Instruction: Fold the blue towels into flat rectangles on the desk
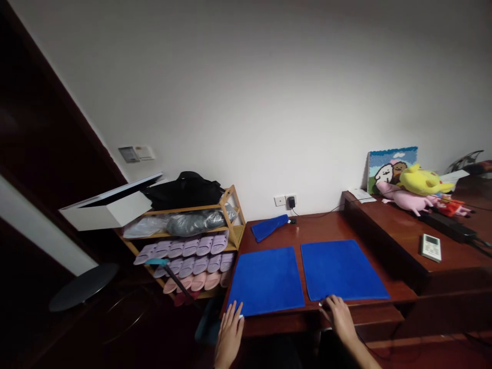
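Two square blue cloths lie flat side by side on a reddish-brown wooden table: the left cloth (267, 279) and the right cloth (342, 269). My left hand (229, 330) rests with fingers stretched and slightly spread on the near left corner of the left cloth, beside a small white tag. At the near edge of the right cloth is my right hand (340, 316), its fingers bent and touching the cloth, the thumb apart below them. Another white tag (321, 304) shows by its fingertips. A folded blue cloth (269, 227) lies farther back, near the wall.
A wooden shoe rack (235, 225) with several rows of slippers stands left, topped by a black bag (184, 190) and a white box (111, 210). On the raised right surface are plush toys (407, 197) and a small white device (431, 247). A charger (291, 202) is plugged into the wall.
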A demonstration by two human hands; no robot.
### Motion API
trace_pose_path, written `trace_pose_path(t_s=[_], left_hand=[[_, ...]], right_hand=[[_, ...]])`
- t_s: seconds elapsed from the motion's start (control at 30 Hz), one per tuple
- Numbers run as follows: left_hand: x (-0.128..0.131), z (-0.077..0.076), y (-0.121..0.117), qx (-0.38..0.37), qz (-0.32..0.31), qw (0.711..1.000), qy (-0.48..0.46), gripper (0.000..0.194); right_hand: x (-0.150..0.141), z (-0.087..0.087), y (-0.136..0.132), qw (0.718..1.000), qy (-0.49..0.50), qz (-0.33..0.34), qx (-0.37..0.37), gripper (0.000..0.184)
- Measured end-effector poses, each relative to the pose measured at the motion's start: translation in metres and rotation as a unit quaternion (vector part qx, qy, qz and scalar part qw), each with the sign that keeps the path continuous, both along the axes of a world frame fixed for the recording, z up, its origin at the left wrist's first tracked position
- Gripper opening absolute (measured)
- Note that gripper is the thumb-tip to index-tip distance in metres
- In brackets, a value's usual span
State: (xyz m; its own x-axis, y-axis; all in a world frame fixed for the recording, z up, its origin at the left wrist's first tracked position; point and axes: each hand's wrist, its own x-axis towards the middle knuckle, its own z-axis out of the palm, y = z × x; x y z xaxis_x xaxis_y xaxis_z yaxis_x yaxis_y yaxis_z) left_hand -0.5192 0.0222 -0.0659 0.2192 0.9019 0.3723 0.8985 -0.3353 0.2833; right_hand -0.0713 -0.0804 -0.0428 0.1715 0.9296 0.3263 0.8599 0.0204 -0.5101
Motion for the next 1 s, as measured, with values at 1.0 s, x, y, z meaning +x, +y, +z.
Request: trace_pose_path(t_s=[1.0], left_hand=[[0.002,-0.002,0.003,0.009,0.01,1.0,-0.009,0.048]], right_hand=[[-0.014,-0.015,0.011,0.998,-0.005,-0.035,0.051,0.049]])
